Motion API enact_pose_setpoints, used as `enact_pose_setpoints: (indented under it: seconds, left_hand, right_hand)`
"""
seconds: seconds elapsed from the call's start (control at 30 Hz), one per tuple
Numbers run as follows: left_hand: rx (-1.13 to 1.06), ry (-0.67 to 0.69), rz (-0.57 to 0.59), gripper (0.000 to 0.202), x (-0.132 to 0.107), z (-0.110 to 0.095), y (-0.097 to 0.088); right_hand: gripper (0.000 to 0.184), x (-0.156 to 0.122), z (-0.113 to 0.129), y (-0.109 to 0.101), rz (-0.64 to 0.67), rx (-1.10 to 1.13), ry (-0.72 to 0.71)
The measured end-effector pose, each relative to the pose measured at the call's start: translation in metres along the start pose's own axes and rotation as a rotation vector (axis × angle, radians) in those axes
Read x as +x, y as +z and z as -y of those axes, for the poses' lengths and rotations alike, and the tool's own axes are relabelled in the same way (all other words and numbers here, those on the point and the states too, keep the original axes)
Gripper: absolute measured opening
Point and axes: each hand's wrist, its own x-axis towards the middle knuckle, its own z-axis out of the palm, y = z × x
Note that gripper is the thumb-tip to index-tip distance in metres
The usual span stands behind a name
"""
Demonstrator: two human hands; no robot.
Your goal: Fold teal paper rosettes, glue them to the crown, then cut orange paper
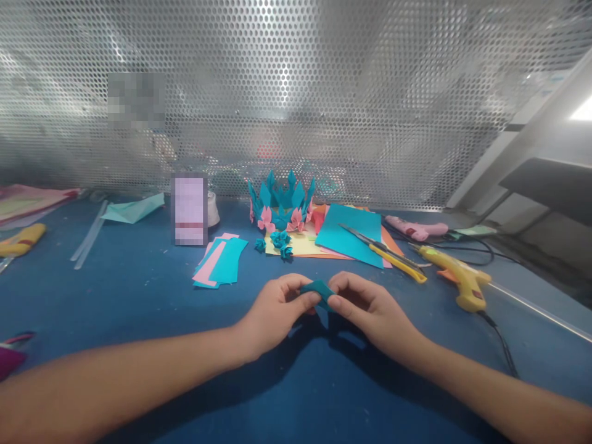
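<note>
Between my two hands is a small folded piece of teal paper (320, 288), raised a little over the blue table. My left hand (277, 308) pinches its left side between thumb and fingers. On the other side my right hand (370, 305) grips the right edge the same way. Just beyond the hands lie several small teal paper flowers (280, 242). Behind them stands a teal paper crown (282, 200) trimmed with pink paper bows (296, 220). Cut strips of blue and pink paper (224, 262) are spread to the left of the flowers.
A yellow glue gun (462, 277) with its cord lies at the right, near a yellow utility knife (402, 262) and blue paper sheets (351, 231). Farther back is a pink glue gun (416, 228). Clear glue sticks (90, 234) lie at left. A perforated metal panel (300, 92) bounds the table.
</note>
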Motion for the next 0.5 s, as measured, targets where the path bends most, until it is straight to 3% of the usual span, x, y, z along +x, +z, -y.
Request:
enact_pose_setpoints:
  seconds: [0.27, 0.5]
  left_hand:
    - [0.017, -0.018, -0.006, 0.024, -0.0010, -0.0009, 0.0010]
    - [0.003, 0.003, 0.030, 0.025, -0.0027, 0.0024, 0.0005]
  right_hand:
    - [0.017, -0.0025, -0.0012, 0.0013, -0.016, -0.150, -0.050]
    - [0.019, -0.0037, -0.0003, 0.0032, 0.011, -0.098, 0.038]
